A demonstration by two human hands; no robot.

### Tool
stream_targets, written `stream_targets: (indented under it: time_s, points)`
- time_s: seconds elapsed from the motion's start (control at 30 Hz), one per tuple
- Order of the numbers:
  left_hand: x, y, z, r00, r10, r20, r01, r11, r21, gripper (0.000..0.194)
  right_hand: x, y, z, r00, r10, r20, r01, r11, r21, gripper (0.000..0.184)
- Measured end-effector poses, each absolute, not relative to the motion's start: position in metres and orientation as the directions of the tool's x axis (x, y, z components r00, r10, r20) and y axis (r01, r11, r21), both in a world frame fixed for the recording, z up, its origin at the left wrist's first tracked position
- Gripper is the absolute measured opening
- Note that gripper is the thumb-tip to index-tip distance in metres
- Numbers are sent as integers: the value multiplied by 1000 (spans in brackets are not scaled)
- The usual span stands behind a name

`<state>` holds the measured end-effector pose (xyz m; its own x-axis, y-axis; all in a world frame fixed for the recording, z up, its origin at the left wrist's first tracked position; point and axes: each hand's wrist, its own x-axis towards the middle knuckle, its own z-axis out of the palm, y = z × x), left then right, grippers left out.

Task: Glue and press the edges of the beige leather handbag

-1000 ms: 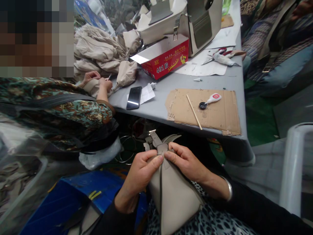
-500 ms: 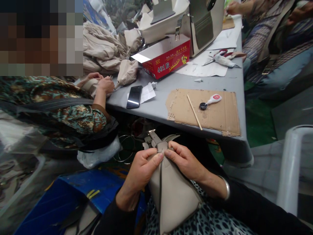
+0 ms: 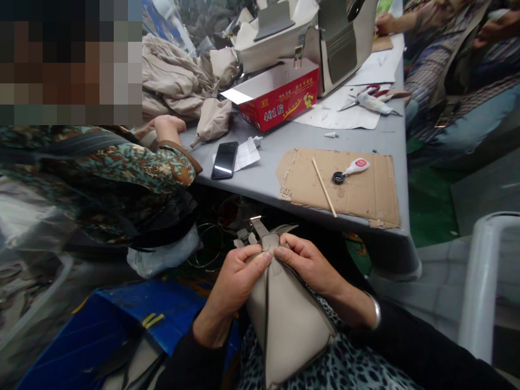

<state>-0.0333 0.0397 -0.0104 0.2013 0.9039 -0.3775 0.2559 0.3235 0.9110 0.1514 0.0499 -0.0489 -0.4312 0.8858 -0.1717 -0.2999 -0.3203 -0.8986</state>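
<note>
A beige handbag [image 3: 294,319] with dark edging rests on my lap, its narrow end pointing away from me. My left hand [image 3: 234,281] pinches the left side of that end, thumb on top. Opposite it, my right hand [image 3: 311,265] grips the right side, with the two thumbs close together over the seam. Beyond my fingers a strap with a metal buckle [image 3: 257,223] sticks out from the bag. The undersides of the fingers are hidden by the bag.
On the grey table [image 3: 260,187] lie a cardboard sheet [image 3: 361,197] with a stick [image 3: 324,187] and a glue bottle [image 3: 357,166], a phone [image 3: 224,160], a red box [image 3: 280,105] and pliers [image 3: 369,100]. A blue bin [image 3: 105,319] stands at left. Co-workers sit on both sides.
My hands keep the same hold on the handbag with hardly any movement. The co-worker at left has shifted, the arm moving and a hand raised slightly. The view has moved a little.
</note>
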Motion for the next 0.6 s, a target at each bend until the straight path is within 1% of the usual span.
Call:
stream_targets:
  time_s: [0.1,0.27,0.37,0.47,0.5,0.53,0.6]
  points:
    - [-36,42,-5,251,904,-347,285,274,919,40,153,51,-51,-460,869,-183,-334,-360,-871,48]
    - [-43,45,2,334,873,-355,315,252,915,43,157,53,-53,-523,839,-149,-364,-378,-851,47]
    - [-49,48,2,379,878,-292,318,173,932,50,160,54,-54,-526,837,-150,-369,-384,-846,49]
    - [-63,53,-9,398,899,-184,295,64,953,63,162,57,-55,-506,842,-190,-375,-412,-831,50]
    - [-69,55,-15,403,899,-168,286,51,957,66,162,58,-56,-498,843,-204,-377,-422,-825,51]
    - [-75,57,-23,411,896,-168,282,50,958,66,162,58,-56,-493,844,-211,-380,-427,-821,52]
    - [-85,61,-42,415,886,-205,309,75,948,59,163,60,-55,-490,846,-210,-386,-426,-818,53]
